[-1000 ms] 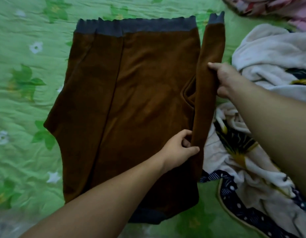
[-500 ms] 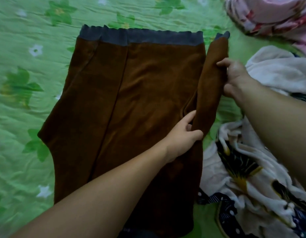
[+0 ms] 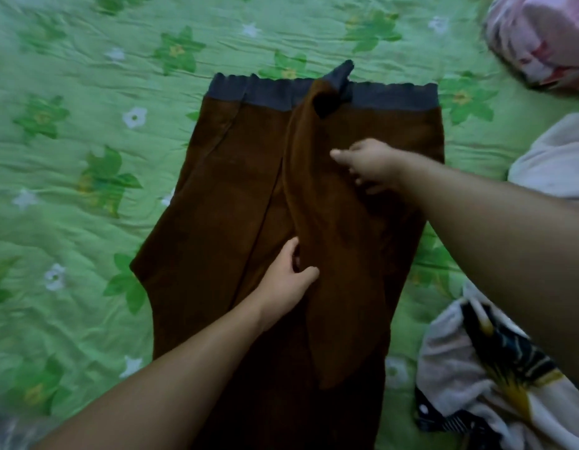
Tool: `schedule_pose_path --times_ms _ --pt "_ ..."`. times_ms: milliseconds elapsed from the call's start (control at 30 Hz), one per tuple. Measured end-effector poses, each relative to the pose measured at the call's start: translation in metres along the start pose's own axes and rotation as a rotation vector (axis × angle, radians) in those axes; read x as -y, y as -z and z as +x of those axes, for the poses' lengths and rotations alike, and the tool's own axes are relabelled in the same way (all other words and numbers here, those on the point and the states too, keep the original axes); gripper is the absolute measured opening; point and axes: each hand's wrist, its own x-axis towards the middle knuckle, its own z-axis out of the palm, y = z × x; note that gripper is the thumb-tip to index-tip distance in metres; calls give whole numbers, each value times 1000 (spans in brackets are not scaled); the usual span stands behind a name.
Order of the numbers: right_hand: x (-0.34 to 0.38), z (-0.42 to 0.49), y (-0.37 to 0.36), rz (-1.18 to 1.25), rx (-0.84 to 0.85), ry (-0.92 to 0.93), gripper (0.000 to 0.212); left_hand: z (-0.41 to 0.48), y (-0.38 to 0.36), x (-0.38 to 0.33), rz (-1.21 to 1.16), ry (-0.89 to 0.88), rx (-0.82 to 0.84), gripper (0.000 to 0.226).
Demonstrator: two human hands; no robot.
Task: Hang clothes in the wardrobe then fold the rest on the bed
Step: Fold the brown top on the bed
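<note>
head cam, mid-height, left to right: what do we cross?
green floral bedsheet → brown garment → left hand → right hand → pale cloth pile

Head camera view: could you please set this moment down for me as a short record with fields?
Surface: green flowered sheet, wrinkled
Item: brown garment with grey band, spread flat on the sheet
Fold: sleeve lies across the garment's body, cuff reaching the band
Left: left hand grips the sleeve's lower part, fingers curled round its edge
Right: right hand on the sleeve higher up; grip too blurred to tell
Nearby: white patterned cloth heaped at right; pink bundle top right
</note>
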Motion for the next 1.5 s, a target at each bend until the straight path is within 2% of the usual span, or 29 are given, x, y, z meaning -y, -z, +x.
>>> schedule_pose_path --times_ms 100,200,300,367,433,500,567,633,733,833,933,1000,1100,1300,1400,1500 --pt "-36 -12 -12 -162 -25 18 54 10 6 -6 -88 -24 -46 79" --pt "-59 -41 0 -253 191 -54 56 16 4 -13 -118 -59 -12 87" --pt "-80 -66 7 -441 339 2 38 13 -4 -16 -36 -99 -8 76" --pt "-93 -75 0 -545 304 110 24 11 -8 -16 -33 -73 -19 61" --pt "-100 -84 -11 -649 168 262 8 6 -12 -14 -70 -55 -14 60" --pt "-105 -91 -20 -549 147 327 19 -3 -17 -8 -118 -55 -10 67" --pt "-108 -96 -24 -428 144 279 25 -16 -25 5 -155 -31 -12 79" --pt "-113 -99 -24 -431 123 216 29 -33 -35 25 -176 2 -13 90" --pt "-125 -107 -13 -429 169 172 23 -57 -52 53 -170 21 -9 99" --pt "-148 -123 13 -262 274 67 41 -74 -66 69 -135 43 20 99" --pt "-167 -140 31 -358 263 1 52 -86 -83 78 -144 67 87 91" --pt "-177 -147 31 -403 199 53 50 -91 -95 81 -100 56 108 85" --pt "-184 -149 26 -319 121 116 25 -94 -106 85 32 36 122 83" --pt "-180 -143 2 -769 93 -14 11 -93 -99 88 400 54 254 93" --pt "-172 -131 -1 -621 -24 -43 13 -83 -79 75 675 -93 147 83" --pt "-154 -112 2 -478 -224 20 16 -62 -48 50 765 -250 -75 67"
